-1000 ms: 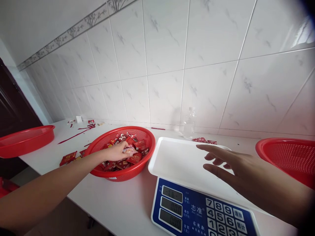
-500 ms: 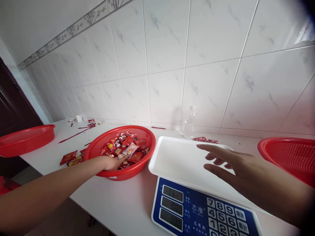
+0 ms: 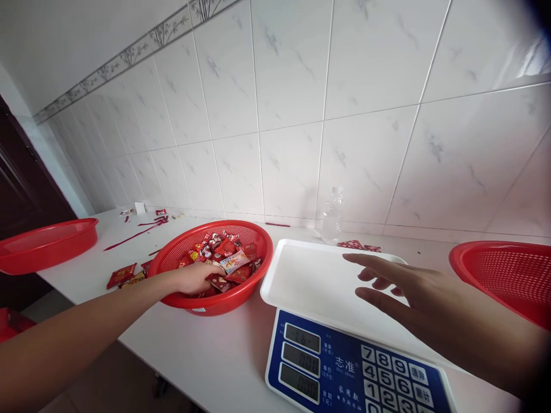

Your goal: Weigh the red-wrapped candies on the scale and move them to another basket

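— Left hand (image 3: 198,278) has risen slightly since the previous frame; a pale packet (image 3: 235,261) has slid toward 3 o'clock. Right hand (image 3: 394,281) unchanged.
— State of the hands?
— Left: fingers buried among red packets (image 3: 226,248); what they grip cannot be told. Right: fingers loosely spread, holding nothing, above the tray (image 3: 301,275).
— Position of the packets?
— Heaped in the middle basket (image 3: 232,303), at 8 o'clock from mid-view. Some lie outside, at its 9 o'clock.
— Edges and clearance?
— Basket rim close beside the tray; contact cannot be confirmed. Bare tabletop at the basket's 6 o'clock. Scale (image 3: 340,344) at 5 o'clock.
— Surface and room?
— White table (image 3: 241,338), red strips (image 3: 162,220) scattered at 9 o'clock. Second basket (image 3: 64,249) also at 9, third basket (image 3: 503,275) between 3 and 4. Clear bottle (image 3: 332,215) upright just behind the tray. Marbled tile wall (image 3: 288,143) at 12; dark door (image 3: 21,189) at 9.
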`<control>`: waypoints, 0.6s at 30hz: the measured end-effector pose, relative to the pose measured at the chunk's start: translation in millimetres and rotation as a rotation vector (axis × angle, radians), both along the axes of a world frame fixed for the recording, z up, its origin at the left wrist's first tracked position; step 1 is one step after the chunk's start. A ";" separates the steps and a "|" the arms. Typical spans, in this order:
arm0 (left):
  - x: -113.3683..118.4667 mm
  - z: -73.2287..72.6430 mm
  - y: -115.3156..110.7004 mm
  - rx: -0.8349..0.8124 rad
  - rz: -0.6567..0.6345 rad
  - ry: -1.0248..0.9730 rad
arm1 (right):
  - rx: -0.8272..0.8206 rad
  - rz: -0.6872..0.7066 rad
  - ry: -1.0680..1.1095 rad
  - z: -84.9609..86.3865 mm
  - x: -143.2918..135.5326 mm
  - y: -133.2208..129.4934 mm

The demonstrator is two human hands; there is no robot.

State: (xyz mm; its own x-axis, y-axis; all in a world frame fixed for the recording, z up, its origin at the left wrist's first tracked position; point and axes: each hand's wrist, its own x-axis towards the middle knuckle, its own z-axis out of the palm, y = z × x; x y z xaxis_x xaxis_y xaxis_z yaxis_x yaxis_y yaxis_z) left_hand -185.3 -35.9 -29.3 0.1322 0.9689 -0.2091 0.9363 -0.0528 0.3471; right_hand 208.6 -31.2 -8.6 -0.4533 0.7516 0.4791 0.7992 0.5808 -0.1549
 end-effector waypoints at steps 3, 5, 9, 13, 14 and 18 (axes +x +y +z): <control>-1.5 9.5 2.4 -0.036 -0.071 -0.028 | -0.017 -0.009 -0.008 0.2 0.4 -0.5; -5.3 13.4 6.2 -0.031 -0.054 -0.025 | -0.028 -0.010 -0.013 0.7 0.1 -1.2; -15.5 21.0 13.3 0.011 0.040 -0.041 | -0.007 -0.009 -0.018 1.2 -0.2 -1.7; -20.2 30.4 16.0 0.057 0.125 -0.093 | 0.004 -0.013 -0.031 -1.3 1.5 -0.1; -19.7 32.9 16.1 0.066 0.137 -0.104 | 0.010 -0.010 -0.034 -2.1 2.0 0.3; -9.6 43.9 15.7 0.107 0.204 -0.238 | 0.049 0.030 -0.024 -4.5 3.0 0.6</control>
State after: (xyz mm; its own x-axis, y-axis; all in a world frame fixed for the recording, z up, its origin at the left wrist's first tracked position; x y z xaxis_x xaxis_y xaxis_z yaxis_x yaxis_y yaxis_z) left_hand -194.8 -20.2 14.6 -0.0337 0.9952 -0.0917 0.8244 0.0795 0.5605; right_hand 211.6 -30.7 -13.1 -0.4867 0.7137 0.5038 0.7846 0.6107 -0.1070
